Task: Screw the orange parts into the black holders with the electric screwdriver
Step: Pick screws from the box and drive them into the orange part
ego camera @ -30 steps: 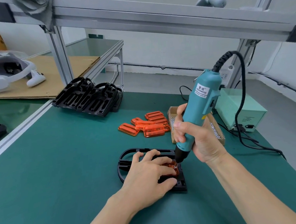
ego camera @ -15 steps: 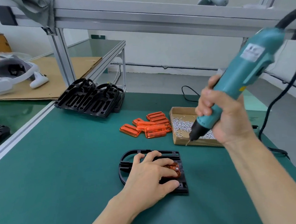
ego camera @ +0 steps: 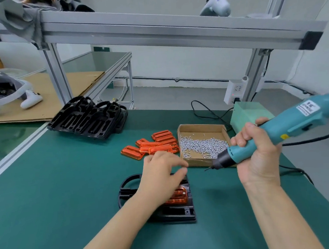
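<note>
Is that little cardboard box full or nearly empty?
Partly filled: the open cardboard box holds a loose heap of small silver screws, with bare cardboard floor visible behind them.

Two bare forearms, no sleeves, left grip point(ego camera: 161, 173), right grip point(ego camera: 259, 152)

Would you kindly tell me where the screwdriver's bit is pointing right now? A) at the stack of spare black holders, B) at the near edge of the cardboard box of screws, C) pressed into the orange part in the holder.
B: the right hand holds the electric screwdriver with its bit at the near edge of the cardboard box of screws.
</note>
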`<state>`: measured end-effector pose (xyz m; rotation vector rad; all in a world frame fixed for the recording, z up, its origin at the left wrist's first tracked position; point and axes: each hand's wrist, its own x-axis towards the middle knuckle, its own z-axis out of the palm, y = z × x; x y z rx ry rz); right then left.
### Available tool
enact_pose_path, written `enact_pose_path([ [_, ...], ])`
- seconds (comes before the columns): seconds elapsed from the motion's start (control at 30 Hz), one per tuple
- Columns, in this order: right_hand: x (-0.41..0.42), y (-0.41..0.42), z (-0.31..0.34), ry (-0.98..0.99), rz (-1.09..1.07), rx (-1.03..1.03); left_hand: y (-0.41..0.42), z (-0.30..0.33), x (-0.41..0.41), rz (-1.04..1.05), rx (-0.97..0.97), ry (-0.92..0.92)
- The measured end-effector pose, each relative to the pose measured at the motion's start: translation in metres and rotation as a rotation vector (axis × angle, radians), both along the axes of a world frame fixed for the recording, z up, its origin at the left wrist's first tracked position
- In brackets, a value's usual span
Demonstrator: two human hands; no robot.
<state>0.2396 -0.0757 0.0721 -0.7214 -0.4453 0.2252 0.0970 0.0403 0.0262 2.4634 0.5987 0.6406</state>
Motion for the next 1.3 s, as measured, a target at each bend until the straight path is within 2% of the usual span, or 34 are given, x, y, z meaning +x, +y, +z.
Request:
enact_pose_path([
  [0.23,0.006,-0.001,-0.017,0.068,-0.088,0.034,0.024,0.013,0.092,-0.003,0.056,0.224],
  [0.47,0.014,-0.008,-0.032,0.104,-0.114,-0.002,0.035,-0.001,0.133,0.056,0.063,0.542],
  [0.93,0.012,-0.009,-0.036,0.105,-0.087,-0.009,0.036,0.008,0.131,0.060,0.242,0.536],
  [1.13,0.011,-0.006,-0.036,0.095,-0.085,-0.023,0.043,0.020,0.127,0.038,0.178,0.715],
  [1.3,0.010,-0.007,-0.036,0.089,-0.075,-0.030,0.040,0.020,0.127,-0.009,0.241,0.727],
])
